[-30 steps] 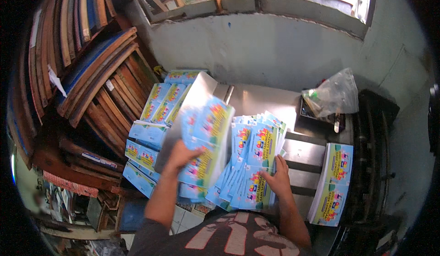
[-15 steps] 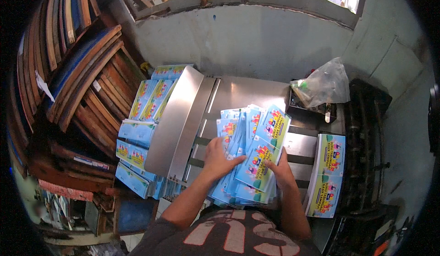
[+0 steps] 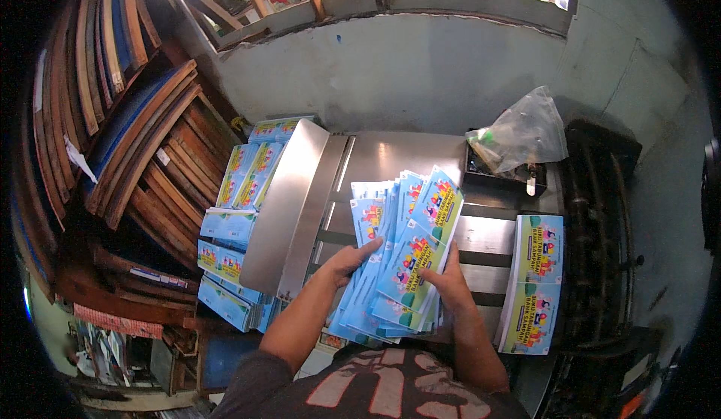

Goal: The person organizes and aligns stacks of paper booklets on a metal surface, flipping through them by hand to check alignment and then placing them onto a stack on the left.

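Note:
A fanned pile of blue printed sheets or booklets (image 3: pixel 405 272), with green and yellow patches and cartoon figures, lies slanted across the metal table in front of me. At its left edge is my left hand (image 3: pixel 349 261), closed on the pile with the thumb toward the top and the other fingers mostly hidden. My right hand (image 3: pixel 452 284) grips the right edge, its thumb resting on the top sheet. Further right stands a neat stack of the same printed sheets (image 3: pixel 532 284), apart from both hands.
A bent metal plate (image 3: pixel 289 201) rises left of the pile, with more stacks of blue sheets (image 3: pixel 244 175) beyond it. At the back right, a black tray (image 3: pixel 492 179) holds a clear plastic bag (image 3: pixel 529 134). Wooden frames (image 3: pixel 150 134) crowd the left; dark machinery (image 3: pixel 597 246) borders the right.
My left hand has slid down from the face of the pile to its left edge, thumb now near the margin. My right hand stays on the right edge. The view has shifted slightly.

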Tool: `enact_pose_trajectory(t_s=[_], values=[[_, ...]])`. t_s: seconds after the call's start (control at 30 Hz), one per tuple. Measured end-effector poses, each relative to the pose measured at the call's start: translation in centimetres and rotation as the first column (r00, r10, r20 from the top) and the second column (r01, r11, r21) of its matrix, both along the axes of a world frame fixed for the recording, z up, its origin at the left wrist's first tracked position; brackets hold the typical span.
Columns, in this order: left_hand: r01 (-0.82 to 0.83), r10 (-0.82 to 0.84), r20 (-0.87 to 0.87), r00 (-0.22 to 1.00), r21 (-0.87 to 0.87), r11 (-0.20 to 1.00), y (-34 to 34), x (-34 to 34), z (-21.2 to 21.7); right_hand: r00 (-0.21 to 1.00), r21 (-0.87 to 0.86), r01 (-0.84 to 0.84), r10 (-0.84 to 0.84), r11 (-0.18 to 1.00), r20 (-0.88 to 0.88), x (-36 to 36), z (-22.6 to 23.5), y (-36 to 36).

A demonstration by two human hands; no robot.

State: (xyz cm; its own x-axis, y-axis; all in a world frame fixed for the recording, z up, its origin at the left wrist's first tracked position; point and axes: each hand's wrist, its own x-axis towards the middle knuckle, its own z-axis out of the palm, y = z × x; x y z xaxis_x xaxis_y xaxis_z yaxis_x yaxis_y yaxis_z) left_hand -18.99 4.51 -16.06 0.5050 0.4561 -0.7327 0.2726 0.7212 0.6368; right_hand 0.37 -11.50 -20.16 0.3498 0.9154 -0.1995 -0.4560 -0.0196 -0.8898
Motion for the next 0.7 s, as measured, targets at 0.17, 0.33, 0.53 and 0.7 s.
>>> enact_pose_trajectory(t_s=[0.17,0.33,0.53,0.7], values=[[0.068,-0.082,0.16,0.984,0.089,0.994,-1.1,0.6,1.1,1.0,0.07,-0.023,0.023,0.997,-0.009,-0.8,2.0,-0.1],[0.289,-0.301,0.035,0.953,0.189,0.938,2.3,-0.3,4.2,0.986,0.05,0.089,-0.095,0.995,0.134,-5.8,1.3,0.2],[0.701,-0.807,-0.123,0.577,0.583,0.412,6.5,-2.5,12.9,0.943,0.0,-0.2,0.193,0.98,0.273,-8.8,5.0,-5.8],[0.805,-0.648,-0.689,0.325,0.561,-0.193,2.9,-3.8,10.0,0.741,-0.297,0.624,-0.428,0.723,0.517,-0.5,1.4,-15.7]])
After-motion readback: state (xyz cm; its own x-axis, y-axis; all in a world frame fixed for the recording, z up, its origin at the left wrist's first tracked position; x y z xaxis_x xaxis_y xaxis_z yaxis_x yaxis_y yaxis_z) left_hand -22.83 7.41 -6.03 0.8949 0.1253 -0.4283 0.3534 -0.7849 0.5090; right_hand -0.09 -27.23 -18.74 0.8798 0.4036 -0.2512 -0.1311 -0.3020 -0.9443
